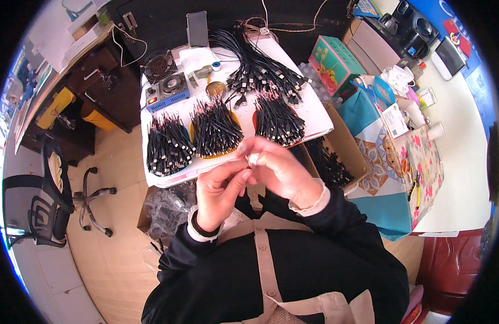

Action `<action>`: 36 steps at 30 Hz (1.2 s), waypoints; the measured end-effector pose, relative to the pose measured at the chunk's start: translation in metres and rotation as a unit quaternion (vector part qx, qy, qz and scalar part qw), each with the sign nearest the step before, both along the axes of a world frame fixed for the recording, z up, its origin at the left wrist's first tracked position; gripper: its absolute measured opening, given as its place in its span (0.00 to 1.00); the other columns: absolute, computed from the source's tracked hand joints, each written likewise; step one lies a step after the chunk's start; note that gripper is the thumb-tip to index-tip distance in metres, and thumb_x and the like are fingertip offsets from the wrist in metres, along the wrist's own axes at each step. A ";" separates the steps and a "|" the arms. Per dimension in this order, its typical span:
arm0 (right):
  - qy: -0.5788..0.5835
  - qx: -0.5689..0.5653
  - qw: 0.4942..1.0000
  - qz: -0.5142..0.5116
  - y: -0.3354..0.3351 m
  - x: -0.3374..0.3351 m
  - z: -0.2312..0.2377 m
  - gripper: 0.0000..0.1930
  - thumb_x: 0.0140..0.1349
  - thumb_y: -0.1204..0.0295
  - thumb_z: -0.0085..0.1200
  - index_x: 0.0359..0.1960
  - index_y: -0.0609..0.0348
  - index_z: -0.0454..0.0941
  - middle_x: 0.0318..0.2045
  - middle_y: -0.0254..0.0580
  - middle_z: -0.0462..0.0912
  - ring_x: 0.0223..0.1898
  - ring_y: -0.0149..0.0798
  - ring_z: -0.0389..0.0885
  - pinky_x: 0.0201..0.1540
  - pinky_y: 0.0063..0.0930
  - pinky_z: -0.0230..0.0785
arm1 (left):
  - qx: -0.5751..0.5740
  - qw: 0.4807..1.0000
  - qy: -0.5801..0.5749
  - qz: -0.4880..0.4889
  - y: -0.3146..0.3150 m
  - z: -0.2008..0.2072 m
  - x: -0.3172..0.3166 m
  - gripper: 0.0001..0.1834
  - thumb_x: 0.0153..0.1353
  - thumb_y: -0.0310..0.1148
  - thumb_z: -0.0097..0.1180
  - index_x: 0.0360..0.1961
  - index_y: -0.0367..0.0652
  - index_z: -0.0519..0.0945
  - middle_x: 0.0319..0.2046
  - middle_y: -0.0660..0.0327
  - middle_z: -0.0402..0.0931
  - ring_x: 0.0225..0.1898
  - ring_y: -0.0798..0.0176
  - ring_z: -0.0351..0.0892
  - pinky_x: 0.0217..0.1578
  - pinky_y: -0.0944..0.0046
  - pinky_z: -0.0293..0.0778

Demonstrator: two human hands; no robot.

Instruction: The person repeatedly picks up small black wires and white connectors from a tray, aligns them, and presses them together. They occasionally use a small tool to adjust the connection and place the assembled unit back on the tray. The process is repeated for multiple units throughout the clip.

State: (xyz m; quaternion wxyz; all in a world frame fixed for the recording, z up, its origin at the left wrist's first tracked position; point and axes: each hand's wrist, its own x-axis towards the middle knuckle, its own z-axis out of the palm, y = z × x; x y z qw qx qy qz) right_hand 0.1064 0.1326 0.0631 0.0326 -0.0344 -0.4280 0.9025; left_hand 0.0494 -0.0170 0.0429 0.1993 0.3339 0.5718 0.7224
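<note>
My left hand (218, 190) and my right hand (284, 171) meet in front of the near edge of the white table (321, 121). The fingertips of both are pinched together, and whatever they hold is too small or hidden to name. Something small and white (253, 159) shows at my right fingers; whether it is wrapped on a finger or held, I cannot tell. Just beyond my hands lie a left bundle (168, 144), a middle bundle (216, 129) and a right bundle (280, 120) of short black cables with metal plugs and thin reddish wire ends.
A larger heap of black cables (263, 70) lies at the back of the table. Left of it stand a blue soldering device (168, 97), a small fan (159, 66) and a phone (197, 29). A cardboard box (351, 162) with cables sits right; an office chair (41, 194) stands left.
</note>
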 end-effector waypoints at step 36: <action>-0.198 0.782 0.535 -0.251 0.118 -0.078 -0.067 0.09 0.54 0.66 0.58 0.25 0.59 0.79 0.26 0.48 0.81 0.31 0.52 0.81 0.35 0.43 0.74 | 0.029 0.972 -0.233 0.001 0.031 -0.038 -0.034 0.05 0.68 0.28 0.51 0.39 0.37 0.77 0.26 0.59 0.78 0.20 0.73 0.65 0.21 0.74 0.60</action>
